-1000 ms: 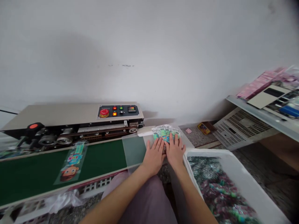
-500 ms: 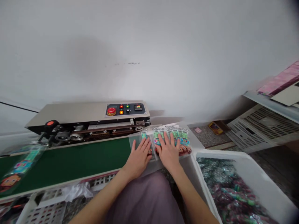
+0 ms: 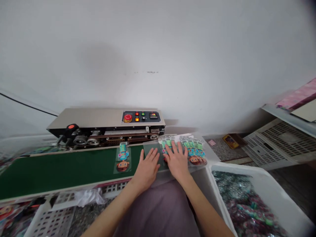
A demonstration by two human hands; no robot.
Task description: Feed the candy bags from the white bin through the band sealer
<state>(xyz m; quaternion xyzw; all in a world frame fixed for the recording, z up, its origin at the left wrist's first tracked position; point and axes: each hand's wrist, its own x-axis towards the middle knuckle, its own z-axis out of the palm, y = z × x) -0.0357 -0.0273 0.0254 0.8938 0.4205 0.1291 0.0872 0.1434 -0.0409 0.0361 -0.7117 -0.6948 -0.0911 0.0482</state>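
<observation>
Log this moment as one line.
left hand: open, at green belt's end | right hand: spread over fanned packets | single packet: lying on belt | control panel: lit

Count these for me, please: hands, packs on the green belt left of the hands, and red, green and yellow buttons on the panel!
Left hand and right hand: 2
Pack on the belt: 1
Big red button and small red button: 2
Green button: 1
Yellow button: 1
Total: 7
</observation>
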